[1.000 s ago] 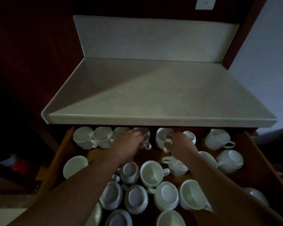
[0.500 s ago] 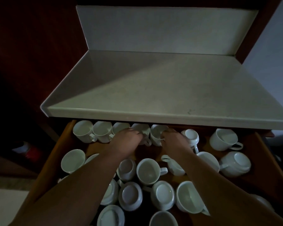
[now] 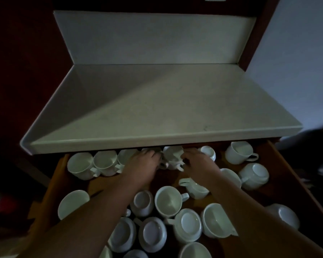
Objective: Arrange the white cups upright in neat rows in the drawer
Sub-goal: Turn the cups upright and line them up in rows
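An open wooden drawer [image 3: 50, 185] holds several white cups. Along its back edge a row stands upright, starting with two cups [image 3: 80, 165] at the far left. My left hand [image 3: 142, 166] rests on a cup [image 3: 161, 164] in that row, fingers curled over it. Beside it my right hand [image 3: 196, 164] grips the neighbouring cup [image 3: 172, 159], which is blurred. Nearer me an upright cup [image 3: 168, 201] stands among several upside-down and tipped cups [image 3: 151, 233]. My forearms cover part of the drawer.
A pale countertop [image 3: 157, 112] overhangs the back of the drawer and hides the far rims of the back row. More cups [image 3: 240, 152] lie loose at the right. The drawer's right wall [image 3: 295, 175] is close. Dark cabinet sides flank the counter.
Both hands have pushed their cups further back and closer together under the counter edge. The camera has shifted slightly, so the counter covers more of the back row.
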The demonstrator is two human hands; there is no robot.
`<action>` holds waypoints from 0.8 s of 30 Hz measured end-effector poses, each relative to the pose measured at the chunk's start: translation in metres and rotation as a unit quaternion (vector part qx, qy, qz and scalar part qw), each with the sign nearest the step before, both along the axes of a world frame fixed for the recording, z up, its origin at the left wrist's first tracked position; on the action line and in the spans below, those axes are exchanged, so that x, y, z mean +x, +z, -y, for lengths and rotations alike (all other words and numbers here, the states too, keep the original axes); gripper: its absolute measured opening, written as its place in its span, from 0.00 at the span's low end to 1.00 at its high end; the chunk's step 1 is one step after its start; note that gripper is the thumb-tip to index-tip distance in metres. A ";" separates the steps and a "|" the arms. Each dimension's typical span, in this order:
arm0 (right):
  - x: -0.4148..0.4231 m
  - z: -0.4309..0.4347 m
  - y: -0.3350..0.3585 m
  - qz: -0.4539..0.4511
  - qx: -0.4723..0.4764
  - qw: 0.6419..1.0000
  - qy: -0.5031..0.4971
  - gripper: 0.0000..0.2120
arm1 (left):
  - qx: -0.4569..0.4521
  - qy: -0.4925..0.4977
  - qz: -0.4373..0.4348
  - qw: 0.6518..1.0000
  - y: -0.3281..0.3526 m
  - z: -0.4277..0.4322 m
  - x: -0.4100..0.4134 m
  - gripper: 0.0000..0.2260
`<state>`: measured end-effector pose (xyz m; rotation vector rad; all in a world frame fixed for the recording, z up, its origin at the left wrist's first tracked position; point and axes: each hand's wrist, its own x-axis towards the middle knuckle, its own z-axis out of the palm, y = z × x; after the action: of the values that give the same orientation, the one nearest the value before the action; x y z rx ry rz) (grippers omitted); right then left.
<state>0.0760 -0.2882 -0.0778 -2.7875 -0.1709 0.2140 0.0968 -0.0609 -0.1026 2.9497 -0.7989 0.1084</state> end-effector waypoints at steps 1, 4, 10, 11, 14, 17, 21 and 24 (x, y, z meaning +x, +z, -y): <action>-0.004 0.011 0.003 0.008 0.003 1.000 -0.025 0.16 | -0.031 -0.005 0.010 0.999 -0.003 0.002 -0.001 0.12; -0.014 0.052 0.007 0.010 -0.036 0.994 -0.105 0.20 | -0.082 -0.057 0.036 0.994 -0.007 0.018 -0.004 0.07; 0.002 0.075 -0.005 -0.087 -0.046 0.986 -0.138 0.40 | -0.040 -0.073 0.032 0.996 -0.005 0.055 -0.003 0.10; 0.006 0.074 -0.007 -0.094 -0.031 0.986 -0.135 0.42 | -0.025 -0.062 0.025 0.997 -0.006 0.058 -0.003 0.11; 0.012 0.076 -0.015 -0.099 0.008 0.987 -0.126 0.46 | 0.014 -0.027 0.009 1.000 -0.005 0.068 -0.004 0.13; 0.011 0.082 -0.021 -0.077 0.007 0.991 -0.107 0.41 | 0.044 0.010 0.009 0.999 -0.001 0.080 -0.005 0.14; 0.002 0.086 -0.021 -0.069 0.003 0.995 -0.076 0.40 | 0.053 0.051 0.021 0.997 0.001 0.095 -0.009 0.12; 0.001 0.095 -0.022 -0.076 0.031 0.994 -0.075 0.39 | 0.030 0.092 0.033 0.995 0.000 0.102 -0.015 0.10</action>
<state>0.0772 -0.3833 -0.0997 -2.6928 0.0673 0.3740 0.0816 -0.1625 -0.1030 3.0860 -0.5436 0.1971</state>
